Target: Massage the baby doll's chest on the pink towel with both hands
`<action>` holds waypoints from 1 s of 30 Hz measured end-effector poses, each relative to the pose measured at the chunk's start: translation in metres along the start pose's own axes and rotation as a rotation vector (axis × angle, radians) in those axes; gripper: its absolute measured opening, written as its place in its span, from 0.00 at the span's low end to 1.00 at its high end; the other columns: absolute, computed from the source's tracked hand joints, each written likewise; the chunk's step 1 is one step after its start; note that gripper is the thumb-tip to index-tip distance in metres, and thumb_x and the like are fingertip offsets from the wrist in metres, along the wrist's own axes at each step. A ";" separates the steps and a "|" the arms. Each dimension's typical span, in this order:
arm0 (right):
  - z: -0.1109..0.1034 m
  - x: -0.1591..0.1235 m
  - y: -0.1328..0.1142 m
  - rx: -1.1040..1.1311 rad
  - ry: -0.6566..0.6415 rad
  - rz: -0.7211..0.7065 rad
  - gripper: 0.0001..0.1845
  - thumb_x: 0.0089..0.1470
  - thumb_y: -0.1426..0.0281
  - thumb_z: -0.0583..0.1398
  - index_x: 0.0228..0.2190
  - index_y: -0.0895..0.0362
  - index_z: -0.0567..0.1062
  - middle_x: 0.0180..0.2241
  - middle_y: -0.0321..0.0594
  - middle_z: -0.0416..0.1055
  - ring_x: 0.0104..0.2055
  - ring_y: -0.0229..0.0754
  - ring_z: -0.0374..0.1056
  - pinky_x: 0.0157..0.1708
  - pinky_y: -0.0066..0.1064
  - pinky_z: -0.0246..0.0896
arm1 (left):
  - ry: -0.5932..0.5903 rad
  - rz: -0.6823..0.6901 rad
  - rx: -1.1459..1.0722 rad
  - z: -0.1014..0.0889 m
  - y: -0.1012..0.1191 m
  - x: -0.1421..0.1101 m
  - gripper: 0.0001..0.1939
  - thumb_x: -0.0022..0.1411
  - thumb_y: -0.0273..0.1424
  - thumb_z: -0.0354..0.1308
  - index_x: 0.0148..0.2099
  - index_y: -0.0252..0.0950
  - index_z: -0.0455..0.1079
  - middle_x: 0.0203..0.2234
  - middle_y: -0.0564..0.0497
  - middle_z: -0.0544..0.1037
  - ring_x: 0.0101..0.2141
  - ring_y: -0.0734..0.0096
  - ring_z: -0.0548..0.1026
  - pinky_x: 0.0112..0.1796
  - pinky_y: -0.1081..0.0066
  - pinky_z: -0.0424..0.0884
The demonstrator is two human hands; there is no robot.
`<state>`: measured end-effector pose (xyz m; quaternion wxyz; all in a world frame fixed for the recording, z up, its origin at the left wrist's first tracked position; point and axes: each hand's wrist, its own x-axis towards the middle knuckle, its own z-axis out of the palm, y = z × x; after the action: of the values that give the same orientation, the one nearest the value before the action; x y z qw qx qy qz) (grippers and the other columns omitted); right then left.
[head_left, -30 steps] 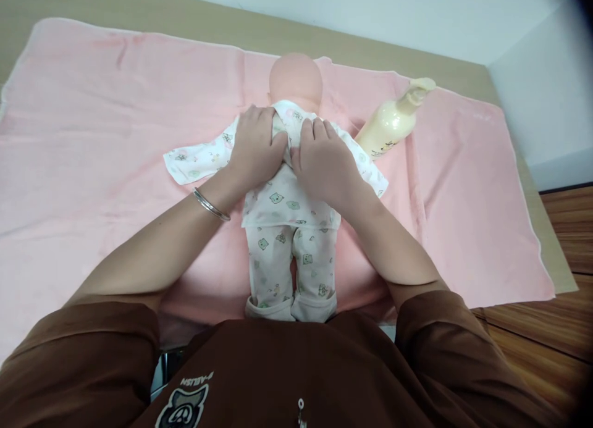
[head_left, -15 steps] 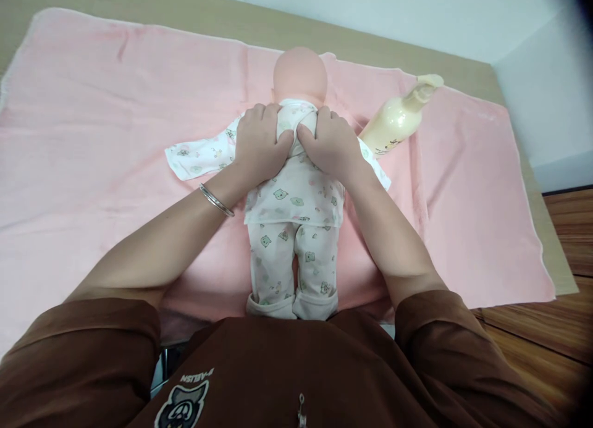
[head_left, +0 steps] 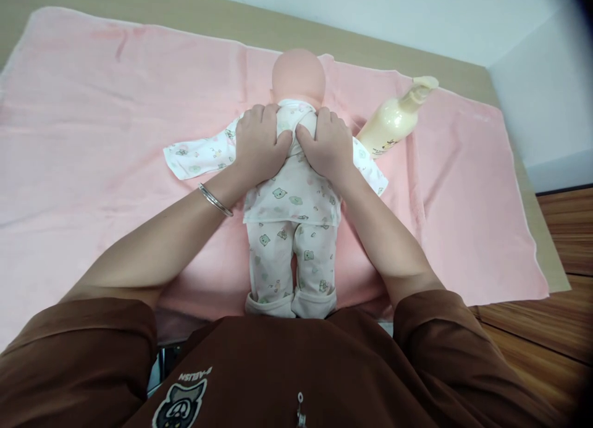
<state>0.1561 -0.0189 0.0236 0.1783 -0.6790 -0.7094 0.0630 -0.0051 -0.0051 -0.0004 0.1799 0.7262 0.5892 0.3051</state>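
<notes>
A baby doll (head_left: 299,79) with a bare, smooth head lies on its front, its feet toward me. It is dressed in a white printed top (head_left: 294,199) and matching trousers (head_left: 312,261). My left hand (head_left: 260,145) rests flat on the left side of the upper back, fingers together over the shoulder and thumb pointing inward. Mirroring it, my right hand (head_left: 330,145) lies on the right shoulder, its thumb close to the other one. Both palms press on the cloth, hiding part of the top. The sleeves spread out to either side.
Under the doll a pink blanket (head_left: 92,131) covers much of the wooden table (head_left: 435,63). A pale yellow pump bottle (head_left: 391,122) lies tilted beside the right sleeve. A white wall (head_left: 393,14) rises behind the table, and wood-grain flooring (head_left: 565,230) shows at the right.
My right hand has shifted from the middle of the upper back up and outward to the right shoulder. My left hand has stayed nearly in place. The last half second shows little movement.
</notes>
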 end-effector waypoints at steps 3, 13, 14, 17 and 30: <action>-0.003 0.001 -0.001 -0.007 -0.020 0.004 0.22 0.71 0.54 0.49 0.51 0.60 0.67 0.51 0.51 0.71 0.59 0.56 0.68 0.64 0.53 0.62 | 0.027 0.020 -0.004 0.006 -0.006 0.004 0.32 0.67 0.57 0.44 0.64 0.47 0.66 0.53 0.45 0.74 0.60 0.44 0.65 0.63 0.44 0.59; -0.024 0.004 0.006 -0.043 -0.160 -0.108 0.26 0.73 0.53 0.47 0.53 0.62 0.68 0.54 0.54 0.71 0.61 0.59 0.68 0.64 0.59 0.62 | 0.001 0.238 0.257 -0.012 0.030 -0.033 0.26 0.74 0.35 0.39 0.63 0.24 0.64 0.56 0.28 0.67 0.60 0.38 0.64 0.64 0.47 0.62; -0.027 0.002 0.005 -0.049 -0.162 -0.112 0.27 0.73 0.53 0.47 0.53 0.62 0.69 0.54 0.55 0.72 0.61 0.60 0.68 0.64 0.60 0.62 | -0.001 0.229 0.253 -0.013 0.030 -0.031 0.25 0.73 0.35 0.39 0.62 0.26 0.65 0.54 0.29 0.68 0.58 0.39 0.65 0.63 0.47 0.63; -0.028 -0.012 -0.005 -0.081 -0.134 -0.123 0.28 0.74 0.56 0.45 0.55 0.66 0.69 0.55 0.59 0.71 0.63 0.62 0.67 0.65 0.60 0.63 | -0.020 0.178 0.152 -0.011 0.021 -0.017 0.18 0.72 0.41 0.42 0.51 0.40 0.68 0.46 0.37 0.69 0.51 0.44 0.67 0.58 0.45 0.65; -0.028 -0.017 -0.022 -0.080 -0.094 -0.123 0.23 0.74 0.66 0.41 0.53 0.63 0.71 0.53 0.57 0.73 0.64 0.55 0.68 0.70 0.48 0.63 | -0.042 0.205 -0.056 -0.008 0.010 -0.012 0.29 0.72 0.54 0.42 0.61 0.45 0.69 0.55 0.42 0.72 0.61 0.39 0.62 0.66 0.36 0.54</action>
<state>0.1448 -0.0417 0.0536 0.1213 -0.6370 -0.7592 0.0554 -0.0037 -0.0199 0.0090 0.1803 0.7836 0.4992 0.3229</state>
